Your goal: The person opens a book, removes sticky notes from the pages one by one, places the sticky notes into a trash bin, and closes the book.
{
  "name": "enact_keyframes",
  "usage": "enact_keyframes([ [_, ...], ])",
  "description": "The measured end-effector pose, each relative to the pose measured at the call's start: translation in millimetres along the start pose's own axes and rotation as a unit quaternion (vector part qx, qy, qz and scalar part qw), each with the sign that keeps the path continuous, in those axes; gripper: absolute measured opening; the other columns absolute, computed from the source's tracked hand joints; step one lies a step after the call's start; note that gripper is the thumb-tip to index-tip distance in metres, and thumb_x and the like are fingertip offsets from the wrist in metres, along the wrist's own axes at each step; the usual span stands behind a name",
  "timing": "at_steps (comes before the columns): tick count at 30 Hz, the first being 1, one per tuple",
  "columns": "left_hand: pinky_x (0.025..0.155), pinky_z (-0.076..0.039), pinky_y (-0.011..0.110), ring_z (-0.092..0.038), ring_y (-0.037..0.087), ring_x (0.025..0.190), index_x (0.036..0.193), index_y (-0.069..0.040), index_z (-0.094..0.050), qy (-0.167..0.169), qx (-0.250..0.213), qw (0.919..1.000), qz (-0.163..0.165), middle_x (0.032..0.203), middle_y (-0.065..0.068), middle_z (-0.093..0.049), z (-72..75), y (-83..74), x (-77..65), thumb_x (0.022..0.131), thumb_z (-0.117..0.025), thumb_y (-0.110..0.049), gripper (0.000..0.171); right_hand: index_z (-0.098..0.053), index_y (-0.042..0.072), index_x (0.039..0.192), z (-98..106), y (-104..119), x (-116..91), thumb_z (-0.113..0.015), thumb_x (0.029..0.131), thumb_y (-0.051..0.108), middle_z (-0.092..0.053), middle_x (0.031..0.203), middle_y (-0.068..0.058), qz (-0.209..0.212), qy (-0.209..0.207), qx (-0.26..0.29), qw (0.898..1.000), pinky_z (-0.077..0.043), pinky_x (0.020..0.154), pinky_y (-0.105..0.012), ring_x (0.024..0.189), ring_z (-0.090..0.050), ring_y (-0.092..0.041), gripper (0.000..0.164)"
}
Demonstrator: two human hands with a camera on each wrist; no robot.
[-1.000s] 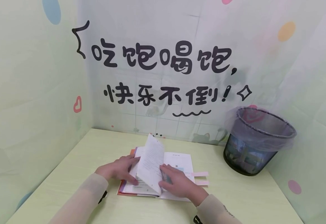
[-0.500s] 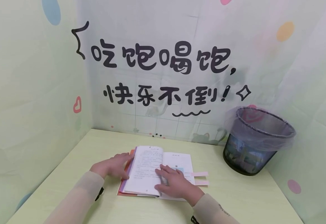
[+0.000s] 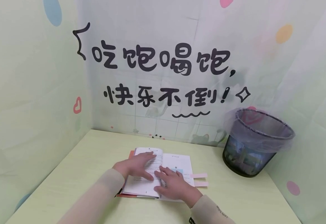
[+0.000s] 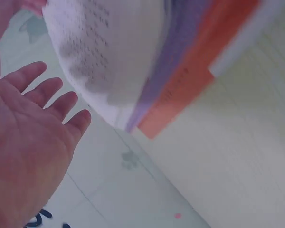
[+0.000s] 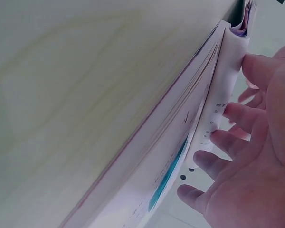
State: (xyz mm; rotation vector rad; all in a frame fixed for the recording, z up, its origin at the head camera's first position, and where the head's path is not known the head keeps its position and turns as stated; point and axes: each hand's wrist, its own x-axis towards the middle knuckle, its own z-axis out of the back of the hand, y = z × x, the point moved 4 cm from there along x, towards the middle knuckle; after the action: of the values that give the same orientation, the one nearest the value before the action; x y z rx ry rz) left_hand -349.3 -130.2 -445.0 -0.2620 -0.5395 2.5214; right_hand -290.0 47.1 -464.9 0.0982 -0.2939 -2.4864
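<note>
An open book point(image 3: 141, 188) lies on the table, printed pages on both sides and an orange cover edge point(image 3: 131, 154) showing at the left. Over its left page my left hand point(image 3: 135, 165) is spread, fingers pointing toward the spine. My right hand point(image 3: 175, 185) rests by the spine and the right page, its fingertips at the curved inner edge of the left page. Palm and extended fingers of the left hand show beside the purple and orange cover in the left wrist view. In the right wrist view the right fingertips touch the bulging page point(image 5: 218, 90).
Two pink tabs point(image 3: 199, 175) stick out from the book's right edge. A black mesh wastebasket point(image 3: 246, 157) with a clear liner stands at the back right of the pale wooden table point(image 3: 76, 174). Printed fabric walls point(image 3: 163, 74) close in the back and sides.
A lifted page has come down flat on the left side. My left hand first drew back to the book's left edge, then moved right over the page. The right hand stays near the spine.
</note>
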Motion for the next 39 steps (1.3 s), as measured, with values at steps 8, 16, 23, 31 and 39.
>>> enact_keyframes([
  [8,0.114,-0.024,0.052,-0.016,0.032,0.141,0.154,-0.011,-0.033,0.023,0.052,0.9978,-0.035,0.159,0.008,-0.02,-17.2,-19.7,17.7,0.069,-0.083,-0.061,0.11,-0.042,0.021,0.15,0,0,-2,-0.049,0.099,0.052,-0.029,0.156,-0.006,0.006,-0.008,-0.007,1.0,-0.028,0.103,-0.066,0.137,-0.027,-0.033,0.06],
  [16,0.114,-0.025,0.051,-0.017,0.027,0.141,0.154,-0.016,-0.034,0.039,0.035,0.9986,0.013,0.159,0.004,-0.019,-21.5,-22.7,19.7,0.071,-0.084,-0.056,0.105,-0.041,0.021,0.151,-1,-2,-3,-0.047,0.099,0.053,-0.028,0.156,-0.006,0.011,-0.008,-0.008,1.0,-0.027,0.103,-0.068,0.137,-0.026,-0.034,0.061],
  [23,0.114,-0.023,0.052,-0.017,0.027,0.141,0.154,-0.017,-0.034,0.046,0.0,0.9984,0.031,0.159,0.004,-0.019,-24.7,-22.0,18.2,0.071,-0.086,-0.052,0.104,-0.04,0.023,0.151,-4,-4,-3,-0.048,0.099,0.053,-0.027,0.157,-0.005,0.008,-0.002,0.009,1.0,-0.023,0.104,-0.07,0.139,-0.022,-0.033,0.061],
  [31,0.114,-0.024,0.052,-0.018,0.029,0.141,0.154,-0.016,-0.034,0.044,-0.006,0.9986,0.03,0.159,0.005,-0.019,-25.6,-21.9,16.5,0.072,-0.086,-0.051,0.103,-0.043,0.023,0.15,-2,-7,-2,-0.05,0.099,0.053,-0.03,0.155,-0.004,0.015,0.003,0.015,1.0,-0.021,0.104,-0.072,0.139,-0.022,-0.034,0.06],
  [39,0.114,-0.025,0.05,-0.019,0.025,0.141,0.154,-0.016,-0.033,0.05,0.0,0.998,0.038,0.159,0.004,-0.02,-24.7,-24.2,14.7,0.07,-0.083,-0.056,0.106,-0.061,0.016,0.132,18,-33,-1,-0.06,0.099,0.037,-0.058,0.13,-0.004,-0.047,-0.058,0.027,0.997,-0.033,0.1,-0.058,0.123,-0.045,-0.027,0.039],
])
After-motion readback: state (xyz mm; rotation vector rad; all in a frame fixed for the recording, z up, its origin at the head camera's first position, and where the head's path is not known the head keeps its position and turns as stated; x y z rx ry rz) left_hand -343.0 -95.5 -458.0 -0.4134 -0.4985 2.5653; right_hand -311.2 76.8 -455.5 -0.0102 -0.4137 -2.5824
